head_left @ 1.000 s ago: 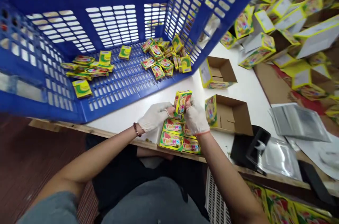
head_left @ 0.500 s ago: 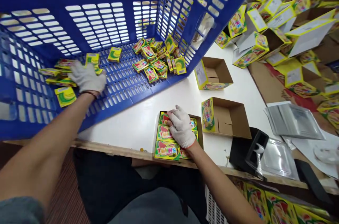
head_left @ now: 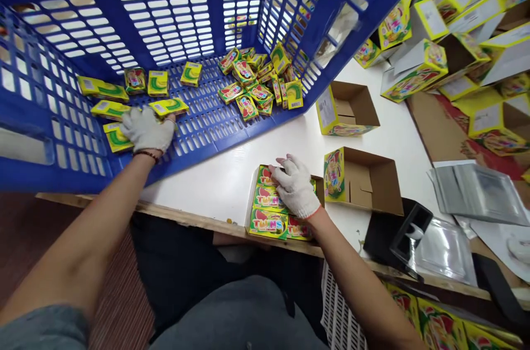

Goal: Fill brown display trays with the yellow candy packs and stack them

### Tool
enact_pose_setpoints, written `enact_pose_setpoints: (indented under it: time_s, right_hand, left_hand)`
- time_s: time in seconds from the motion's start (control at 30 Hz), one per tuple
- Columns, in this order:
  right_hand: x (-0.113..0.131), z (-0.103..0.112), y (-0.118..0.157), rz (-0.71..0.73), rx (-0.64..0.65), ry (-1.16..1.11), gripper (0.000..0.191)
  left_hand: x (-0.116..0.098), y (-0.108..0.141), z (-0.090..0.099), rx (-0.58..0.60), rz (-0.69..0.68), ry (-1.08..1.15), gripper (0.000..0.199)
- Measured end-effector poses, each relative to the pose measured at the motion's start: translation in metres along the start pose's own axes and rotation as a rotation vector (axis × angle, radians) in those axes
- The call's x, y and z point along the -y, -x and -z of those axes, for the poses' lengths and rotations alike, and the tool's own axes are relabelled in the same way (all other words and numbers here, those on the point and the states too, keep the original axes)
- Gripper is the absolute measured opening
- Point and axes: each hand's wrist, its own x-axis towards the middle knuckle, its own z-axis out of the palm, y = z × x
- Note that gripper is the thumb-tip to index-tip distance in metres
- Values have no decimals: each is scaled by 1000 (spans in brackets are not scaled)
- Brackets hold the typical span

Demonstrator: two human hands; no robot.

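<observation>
My left hand (head_left: 148,130), in a white glove with bare fingertips, is inside the blue plastic crate (head_left: 232,143). Its fingers are apart, over small yellow-green packs. One pack (head_left: 118,138) lies by its fingers and another pack (head_left: 169,106) sits just beyond it. My right hand (head_left: 296,185), gloved the same way, rests with fingers spread on an open carton (head_left: 250,203) at the table's front edge. Rows of small TWINS packs (head_left: 268,223) with watermelon pictures fill the carton's visible left part. The hand covers some of them.
A loose heap of packs (head_left: 260,82) lies at the crate's right end. Two open cardboard boxes (head_left: 348,110) stand right of the carton. Beyond them are piled display boxes (head_left: 430,68), clear plastic trays (head_left: 476,190) and a black tape dispenser (head_left: 408,234).
The view has shifted, so the crate and carton appear further right. My left hand has drawn nearer along the crate, uncovering packs behind it. My right hand stays on the carton.
</observation>
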Motion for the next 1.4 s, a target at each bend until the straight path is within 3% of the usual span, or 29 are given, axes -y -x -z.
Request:
enact_pose_setpoints:
  time_s: [0.1,0.13,0.2,0.27,0.33,0.47,0.57,0.67,0.73,0.8,0.87,0.97,1.07,1.13,1.2,1.27,1.33,1.4]
  right_hand:
    - [0,3,17,15,-62,-91,42]
    - [1,2,23,-1,-110,-106,45]
    - [4,-1,34,-19,-168,-109,51]
    - [7,-5,38,-8,-141,-95,51]
    - [9,-9,38,-1,-81,-91,49]
    - [10,-13,35,-20,-63,-156,42]
    - [12,-19,42,-40,-104,-226,39]
    - [18,-31,52,26,-78,-186,54]
    - [19,-38,58,101,-56,-148,66]
    - [18,-44,61,152,-61,-135,73]
    - [17,-48,63,166,-90,-128,75]
    - [17,-53,64,148,-120,-119,75]
    - [19,-54,64,126,-107,-121,76]
    - [19,-52,64,115,-101,-140,73]
    - [18,-46,63,103,-158,-202,63]
    - [19,-36,59,27,-276,-317,50]
    - [24,-23,49,-157,-365,-504,45]
    - [31,-9,32,-356,-344,-771,52]
  left_hand:
    - [-15,54,-28,-17,-169,-102,68]
    - [-23,75,-40,52,-241,-124,61]
    - [-43,116,-66,299,-412,-100,45]
    - [-68,149,-87,535,-630,-118,40]
    - [-91,169,-100,680,-775,-273,38]
    - [-116,182,-102,747,-840,-631,41]
    - [-114,189,-95,761,-833,-676,48]
    - [-101,199,-93,752,-795,-634,50]
    - [-89,195,-96,783,-799,-532,39]
    - [-76,174,-95,734,-714,-421,26]
    - [-65,136,-88,567,-534,-398,21]
    - [-55,65,-66,244,-192,-588,23]
    - [-50,8,-46,112,-23,-713,43]
    - [-49,-11,-40,104,26,-742,45]
    - [-51,-12,-40,109,68,-755,41]
    - [-59,5,-48,132,50,-616,40]
    - [-75,39,-60,242,1,-272,44]
    - [-98,85,-75,467,-2,137,50]
